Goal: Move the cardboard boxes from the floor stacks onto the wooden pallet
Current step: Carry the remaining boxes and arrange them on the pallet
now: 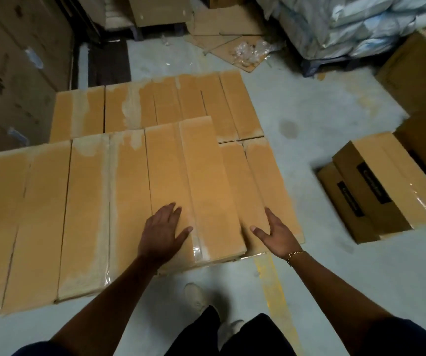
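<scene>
My L hand (pixel 161 233) lies flat on the top box (pixel 201 181) at its near end, fingers spread & straight, pinching nothing. My R hand (pixel 274 233) is just right of that box's edge, fingers straight, thumb out, over a lower box (pixel 265 181); can't tell if it touches. More flat boxes lie left of & behind the top box. The labelled floor stack (pixel 376 186) sits well to its right.

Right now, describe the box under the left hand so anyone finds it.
Find the block of tan boxes mid-floor. In its near row, it is the rightmost raised box, left hand flat on top; lower boxes lie to its right.
</scene>
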Demonstrator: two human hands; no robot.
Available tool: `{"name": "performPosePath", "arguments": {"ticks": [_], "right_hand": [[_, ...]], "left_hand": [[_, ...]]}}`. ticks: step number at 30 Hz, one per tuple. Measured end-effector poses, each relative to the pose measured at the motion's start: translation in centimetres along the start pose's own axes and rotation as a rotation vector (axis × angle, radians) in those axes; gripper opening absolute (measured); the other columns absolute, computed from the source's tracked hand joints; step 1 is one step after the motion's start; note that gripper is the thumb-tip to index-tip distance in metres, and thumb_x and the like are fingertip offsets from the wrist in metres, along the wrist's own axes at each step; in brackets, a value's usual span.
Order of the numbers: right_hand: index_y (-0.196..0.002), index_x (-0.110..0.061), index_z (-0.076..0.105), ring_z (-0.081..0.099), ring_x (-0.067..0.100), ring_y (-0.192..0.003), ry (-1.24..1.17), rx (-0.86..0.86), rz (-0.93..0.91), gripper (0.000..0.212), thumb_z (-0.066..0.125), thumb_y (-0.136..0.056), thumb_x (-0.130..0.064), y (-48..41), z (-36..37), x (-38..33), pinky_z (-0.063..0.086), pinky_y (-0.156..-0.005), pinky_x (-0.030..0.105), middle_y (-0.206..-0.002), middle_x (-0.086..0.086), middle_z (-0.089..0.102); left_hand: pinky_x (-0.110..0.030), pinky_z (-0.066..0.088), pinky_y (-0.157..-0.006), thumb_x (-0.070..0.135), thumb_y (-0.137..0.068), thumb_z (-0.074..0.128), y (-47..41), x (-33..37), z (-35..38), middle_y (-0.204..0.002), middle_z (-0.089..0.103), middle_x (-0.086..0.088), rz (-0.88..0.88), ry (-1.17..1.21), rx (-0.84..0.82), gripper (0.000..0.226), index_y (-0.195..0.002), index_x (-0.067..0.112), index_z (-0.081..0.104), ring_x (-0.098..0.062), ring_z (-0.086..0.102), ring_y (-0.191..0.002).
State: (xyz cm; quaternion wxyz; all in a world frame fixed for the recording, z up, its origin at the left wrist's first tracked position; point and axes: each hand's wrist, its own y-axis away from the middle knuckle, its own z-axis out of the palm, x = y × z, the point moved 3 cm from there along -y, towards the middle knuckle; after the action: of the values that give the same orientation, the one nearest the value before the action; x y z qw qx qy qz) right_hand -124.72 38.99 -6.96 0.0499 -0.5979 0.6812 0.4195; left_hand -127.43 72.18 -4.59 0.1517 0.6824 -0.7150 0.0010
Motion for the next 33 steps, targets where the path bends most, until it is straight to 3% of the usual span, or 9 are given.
{"name": "performPosePath", "arguments": {"ticks": [5,10,19,23,29,33], "right_hand": [[-0.163,-0.024,0.013,0.034,0.019,-0.149,-0.042,0.064,0.011,0.086,0.059,-0.098,-0.054,1.5,-4.6,2.5,0.029,-0.115,0.028,-0.167,-0.001,0.025],[-0.163,-0.024,0.015,0.033,0.018,-0.150,-0.105,0.147,0.032,0.085,0.056,-0.097,-0.058,3.3,-10.7,7.1,0.029,-0.118,0.032,-0.167,-0.001,0.025],[-0.162,-0.024,0.023,0.030,0.015,-0.150,-0.212,0.252,0.083,0.078,0.055,-0.098,-0.056,8.5,-23.4,22.6,0.027,-0.121,0.032,-0.166,-0.002,0.027],[-0.161,-0.024,0.025,0.032,0.017,-0.149,-0.208,0.292,0.152,0.076,0.052,-0.099,-0.058,11.5,-28.9,30.2,0.027,-0.118,0.031,-0.165,-0.001,0.030],[-0.158,-0.029,0.030,0.040,0.017,-0.144,-0.282,0.372,0.245,0.074,0.052,-0.097,-0.063,13.9,-35.4,39.0,0.034,-0.112,0.031,-0.162,-0.003,0.036],[-0.157,-0.030,0.031,0.040,0.016,-0.144,-0.340,0.421,0.286,0.073,0.051,-0.096,-0.064,14.1,-39.0,43.6,0.035,-0.113,0.032,-0.161,-0.005,0.038]], "left_hand": [[-0.044,0.029,-0.118,0.069,-0.099,0.030,-3.0,7.0,-1.4,-0.164,0.032,-0.003,0.112,0.014,0.011,0.075,-0.156,0.021,0.036,-0.024,0.031,-0.148],[-0.042,0.027,-0.118,0.072,-0.096,0.022,-5.4,15.9,-1.8,-0.164,0.032,-0.003,0.248,0.013,-0.013,0.080,-0.156,0.022,0.037,-0.023,0.030,-0.149],[-0.044,0.031,-0.117,0.083,-0.088,0.009,-8.4,37.7,3.5,-0.163,0.033,-0.003,0.350,0.062,-0.088,0.095,-0.153,0.022,0.042,-0.023,0.032,-0.149],[-0.042,0.030,-0.117,0.084,-0.087,0.012,-8.2,48.3,5.3,-0.163,0.034,-0.003,0.410,0.108,-0.142,0.096,-0.153,0.022,0.044,-0.023,0.033,-0.148],[-0.043,0.025,-0.119,0.092,-0.077,-0.005,-10.5,60.0,7.2,-0.167,0.024,0.002,0.503,0.114,-0.218,0.111,-0.157,0.026,0.035,-0.020,0.025,-0.152],[-0.041,0.024,-0.120,0.088,-0.082,0.004,-13.3,66.4,8.6,-0.167,0.022,0.002,0.537,0.121,-0.252,0.102,-0.158,0.026,0.032,-0.019,0.022,-0.152]]}}
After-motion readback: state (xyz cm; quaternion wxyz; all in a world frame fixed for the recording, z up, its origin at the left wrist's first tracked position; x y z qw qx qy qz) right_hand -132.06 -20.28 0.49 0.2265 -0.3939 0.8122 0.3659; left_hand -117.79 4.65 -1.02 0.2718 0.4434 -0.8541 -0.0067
